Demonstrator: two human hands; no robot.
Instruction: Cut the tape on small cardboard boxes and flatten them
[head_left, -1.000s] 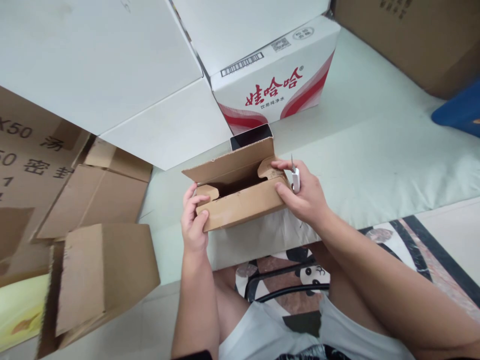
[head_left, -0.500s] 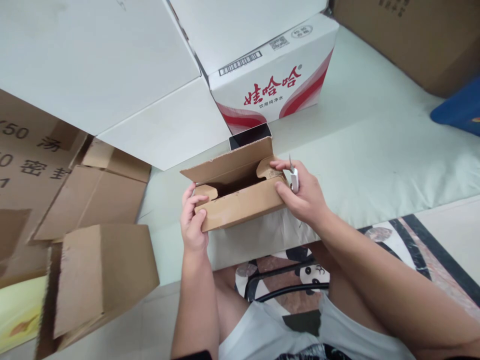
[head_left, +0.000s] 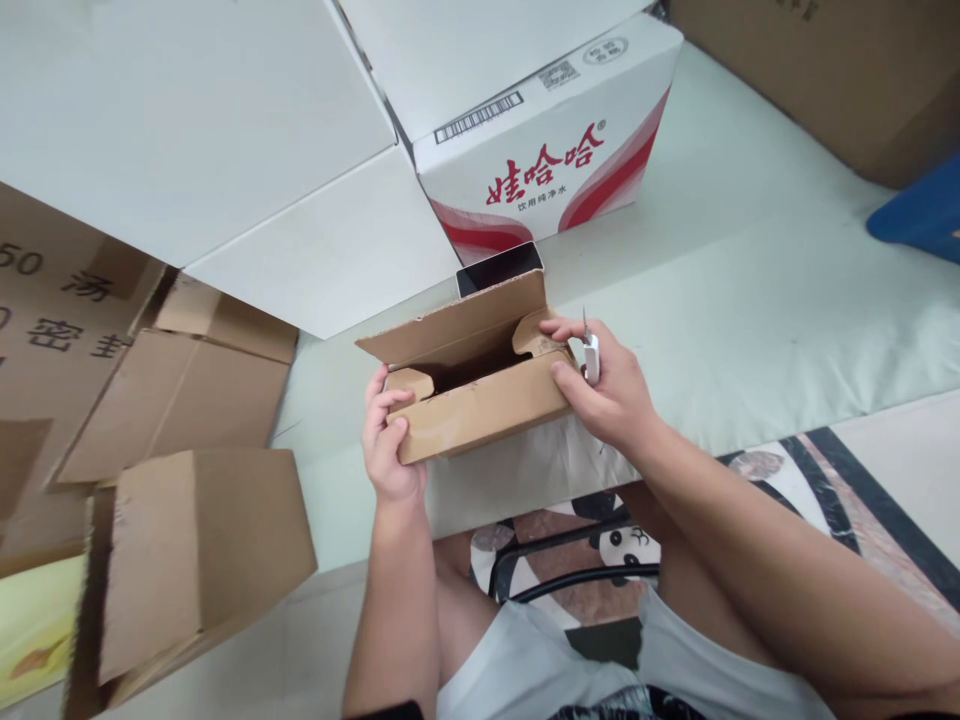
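Note:
A small brown cardboard box (head_left: 487,412) is held up between both hands, its long lid flap raised at the back and its side flaps bent inward. Its inside is dark, so I cannot make out any contents. My left hand (head_left: 391,435) grips the left end, thumb on the front face. At the right end, my right hand (head_left: 606,385) pinches the corner between thumb and fingers. That same hand also keeps a small knife (head_left: 591,358) with a white handle, its thin blade pointing up between the fingers.
Behind the box lies a dark-screened phone-like object (head_left: 501,270). A white water carton (head_left: 544,180) with red print stands beyond it. Large white boxes (head_left: 195,120) rise at the left. An opened brown carton (head_left: 247,530) sits lower left, and a blue object (head_left: 919,215) is at the right.
The view has shifted slightly. Both hands keep their grip on the cardboard box, and it stays almost in the same place.

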